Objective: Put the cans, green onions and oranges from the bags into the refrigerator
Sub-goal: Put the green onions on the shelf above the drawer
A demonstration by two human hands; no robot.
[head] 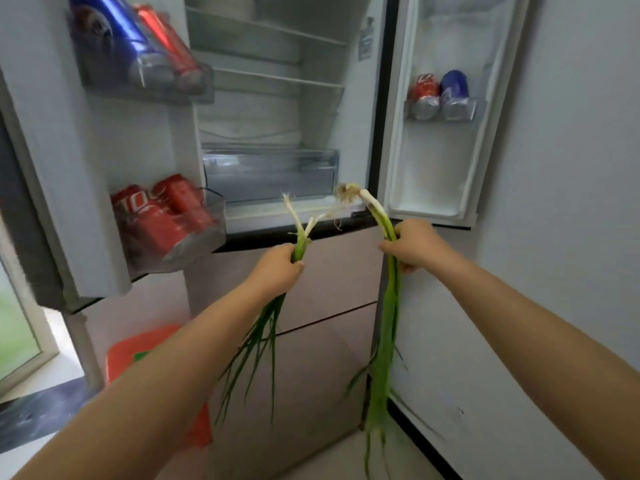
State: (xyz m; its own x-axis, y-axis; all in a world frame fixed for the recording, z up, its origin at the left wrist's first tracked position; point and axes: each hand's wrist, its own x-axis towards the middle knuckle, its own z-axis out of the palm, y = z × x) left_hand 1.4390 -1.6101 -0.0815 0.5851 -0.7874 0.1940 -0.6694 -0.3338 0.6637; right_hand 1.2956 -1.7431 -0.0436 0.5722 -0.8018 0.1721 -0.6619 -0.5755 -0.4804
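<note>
Green, long-leaved onion bunches, one gripped in the left hand [277, 268] and one [388, 306] in the right hand [412, 244], hang before the open white refrigerator [273, 109]. Onion step underway (red and blue cans [440, 95] already shelved in doors). Next, likely: lift both bunches onto a shelf, roots first.

An orange plastic stool [138, 351] stands on the floor [38, 410], with something green [140, 356] lying on its top. Left of the stool is a glass door [17, 337] with a pale frame. Well right of the stool rises a white wall [571, 237].
</note>
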